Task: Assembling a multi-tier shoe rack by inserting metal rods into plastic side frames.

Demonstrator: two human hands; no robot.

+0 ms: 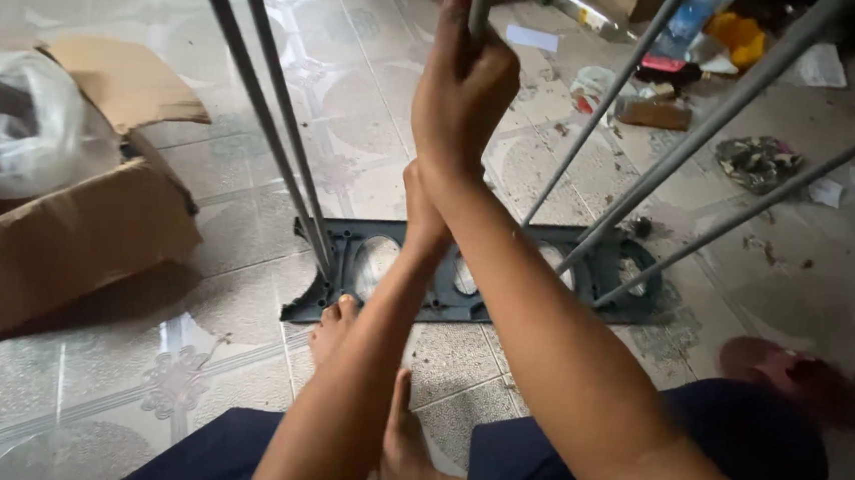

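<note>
Right hand [463, 87] at 12 o'clock, grip closed around a grey metal rod [479, 3], fingers wrapped tight, wrist bent, forearm rising from 5 o'clock. Rod's top cut off by the upper edge; its lower run hidden behind the hand and forearm. Left hand [422, 210] just beneath, mostly concealed behind the right wrist; grip state impossible to tell, forearm climbing from 6 o'clock.

Further out, five more grey rods: two close together at 11 o'clock [270, 119], meeting the base at its left end, and three fanning toward 1 and 2 o'clock [700, 139], all cropped at the top. Six rods counted in total.

One dark plastic base plate [344, 284] flat on the tiled floor [189, 354] at centre, with oval openings; middle hidden behind the arms, so opening count unclear. Two bare feet [331, 329] at 6 o'clock, one touching the plate's near edge.

One open cardboard box [57, 234] at 9 o'clock holding a clear plastic bag [25, 122], contents hard to make out. Scattered litter [658, 96] at 1 o'clock, blurred. One reddish slipper [789, 376] at 4 o'clock.
</note>
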